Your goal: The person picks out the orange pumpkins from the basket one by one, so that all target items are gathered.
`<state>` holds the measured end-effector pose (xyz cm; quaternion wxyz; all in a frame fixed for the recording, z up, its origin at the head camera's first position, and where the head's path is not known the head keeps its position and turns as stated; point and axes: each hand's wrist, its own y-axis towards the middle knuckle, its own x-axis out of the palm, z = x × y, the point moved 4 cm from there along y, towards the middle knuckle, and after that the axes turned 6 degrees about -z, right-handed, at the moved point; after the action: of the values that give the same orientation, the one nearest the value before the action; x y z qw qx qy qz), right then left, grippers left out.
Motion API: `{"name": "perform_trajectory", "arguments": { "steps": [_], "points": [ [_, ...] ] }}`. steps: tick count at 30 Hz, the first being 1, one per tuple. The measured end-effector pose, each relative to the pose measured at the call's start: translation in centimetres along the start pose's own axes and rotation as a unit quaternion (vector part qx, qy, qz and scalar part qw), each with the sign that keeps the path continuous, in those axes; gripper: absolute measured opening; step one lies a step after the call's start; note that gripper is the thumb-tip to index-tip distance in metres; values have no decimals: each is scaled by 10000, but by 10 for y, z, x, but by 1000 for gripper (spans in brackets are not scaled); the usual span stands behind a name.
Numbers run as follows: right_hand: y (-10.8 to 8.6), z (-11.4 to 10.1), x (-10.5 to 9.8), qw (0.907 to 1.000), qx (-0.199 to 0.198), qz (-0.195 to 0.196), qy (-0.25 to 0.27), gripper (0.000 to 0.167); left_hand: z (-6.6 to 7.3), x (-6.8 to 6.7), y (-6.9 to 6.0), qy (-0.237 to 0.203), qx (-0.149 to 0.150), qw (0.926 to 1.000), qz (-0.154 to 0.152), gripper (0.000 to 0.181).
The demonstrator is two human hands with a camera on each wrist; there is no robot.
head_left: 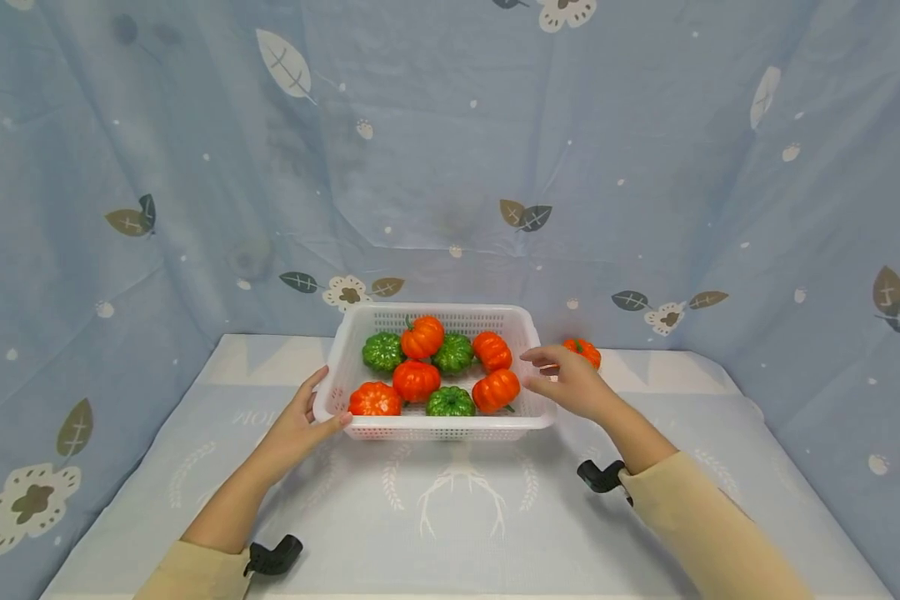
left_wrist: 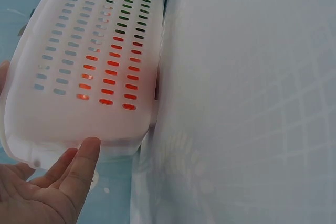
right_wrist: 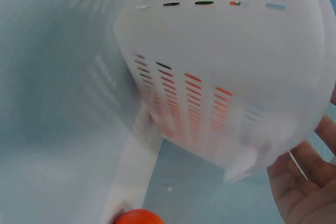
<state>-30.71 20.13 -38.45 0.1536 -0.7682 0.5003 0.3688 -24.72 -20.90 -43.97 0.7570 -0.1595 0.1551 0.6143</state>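
Observation:
A white perforated plastic basket stands on the table, holding several glossy orange mini pumpkins and three green ones. My left hand holds the basket's left end, thumb over the rim at the front corner; the left wrist view shows the fingers against the outer wall. My right hand is beside the right rim with its fingers spread and nothing in them. In the right wrist view its fingers are close by the rim; contact is unclear. Another orange pumpkin lies behind the right hand, partly hidden.
A pale blue patterned cloth covers the table. A blue curtain with leaf and flower prints hangs right behind the basket and along both sides. Each wrist wears a black camera mount.

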Motion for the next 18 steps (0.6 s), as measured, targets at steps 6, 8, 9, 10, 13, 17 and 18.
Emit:
{"name": "perform_trajectory", "arguments": {
  "steps": [6, 8, 9, 10, 13, 17, 18],
  "points": [
    [14, -10, 9, 9978, -396, -473, -240, 47, 1, -1, 0, -6, 1, 10000, -18, 102],
    [19, -12, 12, 9961, -526, -643, -309, 47, 1, -1, 0, -28, 10, 10000, -40, 101],
    [21, -13, 12, 9951, -585, -713, -349, 47, 1, -2, 1, -35, -9, 10000, -50, 102],
    [24, -14, 14, 9942, -596, -813, -374, 47, 0, -2, 1, -26, -41, 10000, -51, 101],
    [33, -15, 17, 9917, -528, -1069, -474, 47, -2, -3, 2, -18, -147, 9999, -60, 101],
    [42, -16, 21, 9884, -372, -1356, -576, 46, -1, -3, 2, -20, -187, 9998, -67, 102],
    [43, -17, 22, 9875, -362, -1408, -609, 45, 0, -3, 2, -14, -175, 9998, -67, 102]
  ]
}}
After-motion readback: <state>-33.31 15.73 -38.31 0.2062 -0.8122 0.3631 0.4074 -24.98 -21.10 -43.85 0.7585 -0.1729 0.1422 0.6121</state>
